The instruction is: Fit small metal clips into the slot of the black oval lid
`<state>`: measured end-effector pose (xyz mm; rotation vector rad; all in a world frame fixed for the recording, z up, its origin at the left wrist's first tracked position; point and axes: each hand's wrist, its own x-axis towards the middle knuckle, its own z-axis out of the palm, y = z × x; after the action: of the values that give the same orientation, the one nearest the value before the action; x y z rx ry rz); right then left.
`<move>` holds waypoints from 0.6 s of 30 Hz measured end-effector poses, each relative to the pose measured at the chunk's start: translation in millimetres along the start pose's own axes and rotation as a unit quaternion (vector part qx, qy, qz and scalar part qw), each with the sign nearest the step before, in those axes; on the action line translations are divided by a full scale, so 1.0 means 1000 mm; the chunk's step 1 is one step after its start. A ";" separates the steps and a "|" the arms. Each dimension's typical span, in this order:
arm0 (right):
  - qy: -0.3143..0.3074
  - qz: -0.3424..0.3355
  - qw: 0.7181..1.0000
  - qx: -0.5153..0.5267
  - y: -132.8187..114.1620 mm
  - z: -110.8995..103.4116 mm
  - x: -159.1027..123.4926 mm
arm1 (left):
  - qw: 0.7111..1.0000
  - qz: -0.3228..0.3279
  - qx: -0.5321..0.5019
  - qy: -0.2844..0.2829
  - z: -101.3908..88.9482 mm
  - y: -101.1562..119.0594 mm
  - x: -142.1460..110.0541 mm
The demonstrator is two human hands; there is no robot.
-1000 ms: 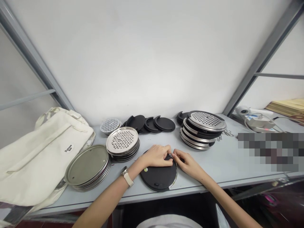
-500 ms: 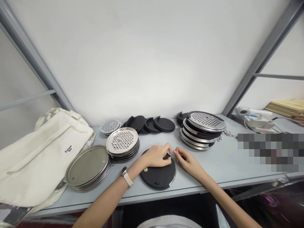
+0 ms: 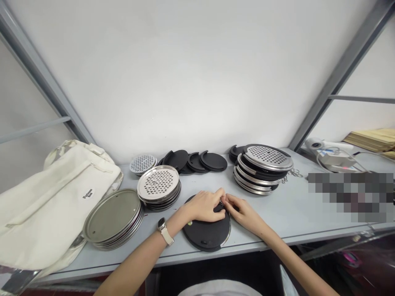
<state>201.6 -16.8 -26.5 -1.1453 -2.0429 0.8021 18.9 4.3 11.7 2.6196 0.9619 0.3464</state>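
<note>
A round black disc (image 3: 206, 237) lies on the grey shelf near its front edge, with a small dark slot close to its near rim. Across its far part rests my left hand (image 3: 205, 206), thumb and fingers curled around the disc's far right edge. My right hand (image 3: 243, 211) meets it there, fingertips pinched together against the left fingertips. Whatever small thing sits between the right fingers is too small to make out. To the left is a stack of metal grater plates (image 3: 159, 183). Farther right stands a taller stack of black discs and perforated metal plates (image 3: 268, 158).
Olive-green round plates (image 3: 112, 213) are stacked at left beside a cream bag (image 3: 61, 197). Black round holders (image 3: 213, 162) lie along the wall. Small metal hooks or rings (image 3: 293, 173) lie by the right stack. A white corded device (image 3: 335, 159) and wooden boards (image 3: 372, 140) are at far right.
My right hand has moved slightly left, so its fingertips now touch those of my left hand. The black disc has shifted a little towards me.
</note>
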 end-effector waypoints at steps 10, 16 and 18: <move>-0.010 -0.003 1.000 -0.022 0.005 0.000 0.000 | 0.997 -0.043 0.049 0.031 0.004 0.000 0.001; -0.006 -0.002 1.000 -0.018 0.005 0.001 0.000 | 0.996 -0.047 0.056 0.046 0.003 0.001 0.001; -0.006 -0.002 1.000 -0.020 0.005 0.001 0.001 | 0.996 -0.045 0.056 0.053 0.004 0.000 0.002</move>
<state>203.1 -14.1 -31.1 -1.1604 -2.0781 0.7716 21.6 4.1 8.6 2.6695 1.1621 0.4243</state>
